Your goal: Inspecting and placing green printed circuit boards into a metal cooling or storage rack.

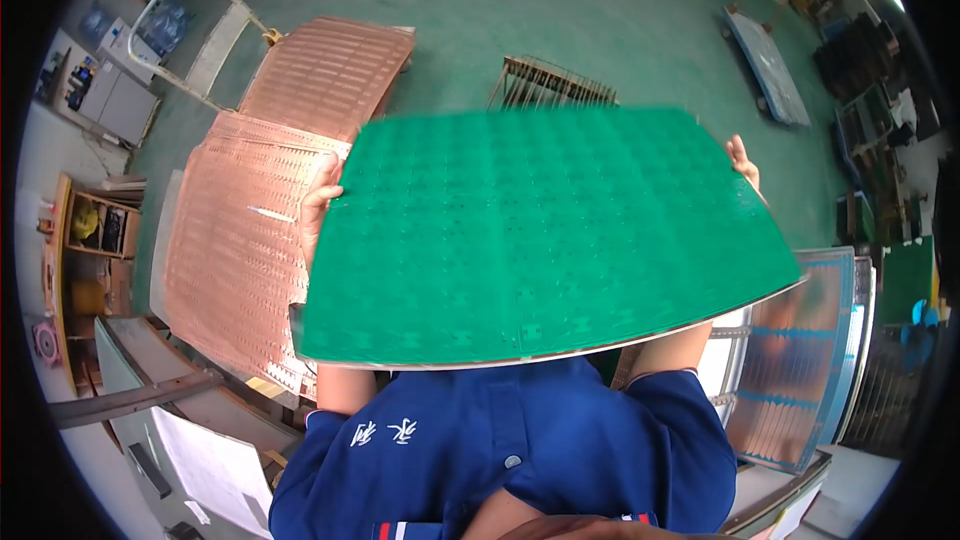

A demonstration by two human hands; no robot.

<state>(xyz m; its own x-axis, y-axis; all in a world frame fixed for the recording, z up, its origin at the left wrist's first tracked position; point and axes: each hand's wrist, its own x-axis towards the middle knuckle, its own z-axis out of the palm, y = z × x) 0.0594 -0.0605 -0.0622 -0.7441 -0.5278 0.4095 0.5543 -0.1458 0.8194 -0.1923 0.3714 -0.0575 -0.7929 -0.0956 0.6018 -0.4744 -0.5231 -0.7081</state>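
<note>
I hold a large green circuit panel (545,230) flat in front of my chest, above everything else. My left hand (318,202) grips its left edge, fingers curled over the top. My right hand (742,162) grips the far right corner, only the fingertips showing. Both forearms run hidden under the panel down to my blue short sleeves.
A stack of copper-coloured panels (235,240) lies on a cart at my left, with more copper panels (325,70) behind it. Another copper panel in a frame (800,360) sits at my right. A wooden pallet (550,82) and a flat trolley (770,65) stand on the green floor.
</note>
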